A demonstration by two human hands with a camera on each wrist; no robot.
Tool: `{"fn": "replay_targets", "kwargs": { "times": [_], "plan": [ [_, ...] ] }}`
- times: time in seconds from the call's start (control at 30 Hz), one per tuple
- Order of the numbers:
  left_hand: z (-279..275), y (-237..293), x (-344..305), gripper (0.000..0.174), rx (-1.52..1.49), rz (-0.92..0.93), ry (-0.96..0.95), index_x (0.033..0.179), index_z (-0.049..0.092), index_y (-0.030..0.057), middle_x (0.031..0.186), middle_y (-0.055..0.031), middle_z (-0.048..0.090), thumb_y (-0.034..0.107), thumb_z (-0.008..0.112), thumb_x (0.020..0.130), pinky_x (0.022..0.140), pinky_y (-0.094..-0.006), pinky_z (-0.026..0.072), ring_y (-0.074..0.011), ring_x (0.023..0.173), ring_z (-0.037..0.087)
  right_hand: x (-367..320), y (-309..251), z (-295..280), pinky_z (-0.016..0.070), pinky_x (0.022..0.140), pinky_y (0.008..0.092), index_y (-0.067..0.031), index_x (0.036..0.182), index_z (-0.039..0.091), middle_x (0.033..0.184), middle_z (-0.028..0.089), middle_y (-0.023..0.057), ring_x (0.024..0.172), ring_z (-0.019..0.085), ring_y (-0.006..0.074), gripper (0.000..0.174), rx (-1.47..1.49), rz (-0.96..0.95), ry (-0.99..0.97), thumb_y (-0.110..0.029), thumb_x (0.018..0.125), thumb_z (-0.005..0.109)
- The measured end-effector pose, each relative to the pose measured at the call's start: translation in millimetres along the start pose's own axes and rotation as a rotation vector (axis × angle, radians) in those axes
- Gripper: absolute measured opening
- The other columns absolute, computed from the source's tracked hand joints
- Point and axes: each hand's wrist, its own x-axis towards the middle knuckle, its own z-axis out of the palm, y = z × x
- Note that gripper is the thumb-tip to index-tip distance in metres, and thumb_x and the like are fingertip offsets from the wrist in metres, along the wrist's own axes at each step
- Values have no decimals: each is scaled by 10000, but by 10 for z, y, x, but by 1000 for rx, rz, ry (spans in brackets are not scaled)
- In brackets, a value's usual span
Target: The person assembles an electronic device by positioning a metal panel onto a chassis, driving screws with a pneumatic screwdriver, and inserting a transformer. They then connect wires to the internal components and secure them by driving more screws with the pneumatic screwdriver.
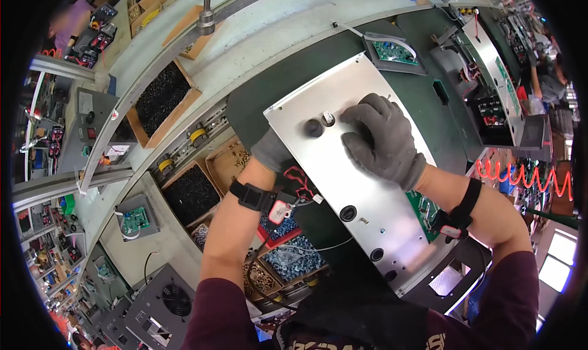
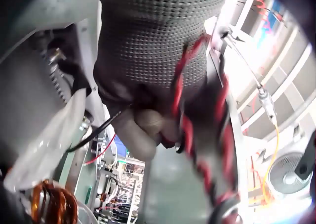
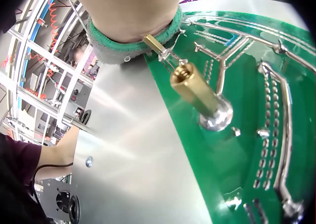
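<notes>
A silver metal panel (image 1: 331, 184) with round black grommets lies slanted in front of me. My right hand (image 1: 383, 141), in a grey glove, is over its upper part, fingers bent in a loose C. Fingertips point at a small white connector (image 1: 328, 118) in the panel, beside a black grommet (image 1: 313, 127). Gloved too, my left hand (image 1: 272, 151) reaches under the panel's left edge, its fingers hidden in the head view. In the left wrist view its fingers curl around thin wires (image 2: 101, 131). Twisted red and black wires (image 2: 185, 120) hang across that glove.
A green circuit board (image 3: 232, 150) with brass standoffs (image 3: 197, 90) lies along the panel's right side. Boxes of black screws (image 1: 190, 194) and blue parts (image 1: 294, 259) stand at left. A copper coil (image 2: 54, 204) sits below. Another open unit (image 1: 493, 92) stands at the right.
</notes>
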Motion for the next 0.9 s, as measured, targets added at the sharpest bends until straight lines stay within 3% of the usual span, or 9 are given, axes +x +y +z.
{"fn": "replay_targets", "kwargs": {
  "times": [0.33, 0.4, 0.5, 0.6, 0.63, 0.67, 0.73, 0.8, 0.9],
  "plan": [
    [-175, 42, -231, 454, -87, 1, -197, 1218, 561, 30, 1222, -177, 570, 80, 660, 777, 964, -391, 438, -340, 1127, 533, -8, -36, -61, 451, 736, 422, -110, 987, 605, 907, 567, 99, 839, 568, 311, 286, 23, 112, -115, -183, 718, 666],
    [-93, 8, -220, 459, -502, -349, -131, 1217, 561, 31, 1217, -155, 580, 57, 666, 771, 954, -376, 443, -315, 1119, 544, 44, -89, -75, 458, 730, 422, -108, 1002, 606, 904, 567, 100, 837, 573, 311, 296, 24, 93, -121, -192, 725, 667],
    [-68, 206, -134, 370, -626, -414, -43, 1178, 578, 26, 1133, -120, 631, 113, 615, 821, 895, -356, 466, -258, 1022, 583, 237, -261, -145, 463, 684, 435, -119, 1032, 610, 898, 563, 105, 808, 579, 317, 286, 67, 223, -239, -204, 762, 653],
    [-223, 421, -122, 302, -645, -663, -105, 1122, 605, 7, 1039, -110, 655, 169, 538, 876, 814, -328, 491, -184, 922, 600, 309, -296, 20, 465, 693, 440, -115, 1000, 611, 898, 566, 106, 805, 581, 325, 235, -68, -27, -278, -186, 778, 642],
    [-147, 242, -197, 298, -356, -289, 2, 1102, 608, -25, 1035, -108, 644, 161, 538, 881, 767, -318, 512, -173, 903, 607, 323, -319, 69, 470, 685, 431, -99, 932, 616, 871, 570, 106, 775, 587, 325, 148, -66, -34, -253, -150, 794, 621],
    [-223, 372, -214, 314, -795, -635, -10, 1117, 596, -49, 1039, -113, 639, 150, 548, 879, 746, -315, 524, -192, 882, 628, 339, -311, 107, 470, 685, 431, -99, 932, 616, 871, 570, 106, 775, 587, 325, 148, -52, -55, -253, -150, 794, 621],
    [-418, 519, -276, 354, -1046, -652, 124, 1231, 522, -40, 1061, -115, 623, 107, 524, 909, 739, -281, 532, -145, 891, 620, 343, -269, 141, 470, 652, 421, -86, 868, 614, 841, 572, 108, 726, 591, 318, 75, 30, 74, -220, -115, 799, 606],
    [-519, 231, -541, 354, -759, -793, 435, 1221, 540, -31, 1064, -112, 620, 134, 540, 908, 714, -293, 539, -144, 869, 628, 346, -249, 129, 467, 623, 413, -79, 862, 618, 834, 574, 113, 690, 591, 317, 67, 44, 40, -197, -84, 801, 591],
    [-677, -373, -1050, 302, 173, -1146, 312, 1153, 599, 78, 1089, -114, 623, 174, 581, 867, 760, -370, 536, -249, 910, 639, 383, -246, 57, 466, 619, 407, -75, 886, 621, 840, 575, 113, 687, 591, 318, 101, 57, 2, -237, -58, 797, 577]
  ]
}}
